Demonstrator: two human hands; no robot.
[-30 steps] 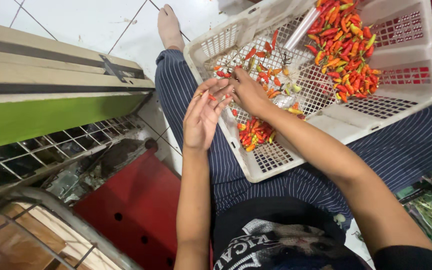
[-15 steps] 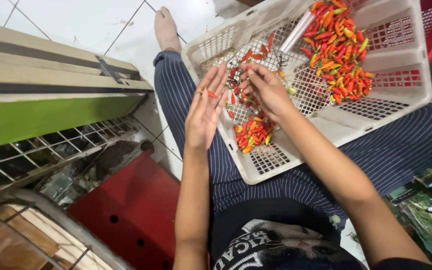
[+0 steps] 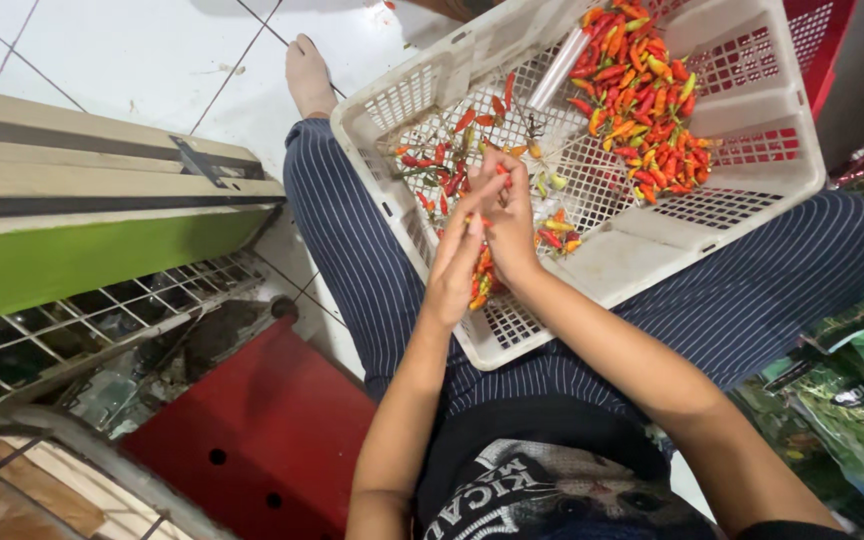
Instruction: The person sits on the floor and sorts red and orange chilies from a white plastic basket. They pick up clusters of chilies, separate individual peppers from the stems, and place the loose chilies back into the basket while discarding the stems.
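Left hand (image 3: pixel 460 262) and right hand (image 3: pixel 508 222) pressed together, chili (image 3: pixel 501 174) pinched at fingertips, held over crate (image 3: pixel 652 245) near its left wall, chili pile (image 3: pixel 637 95) well apart

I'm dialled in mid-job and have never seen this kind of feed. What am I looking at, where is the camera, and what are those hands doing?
There is no machine here: a seated person wears the camera on their head, so the view looks down past their arms. A white plastic basket rests on their striped trousers. It holds a big pile of chillies, red, orange and some green, plus scattered ones. The left hand and right hand meet over the basket, fingers pinching a small red chilli.
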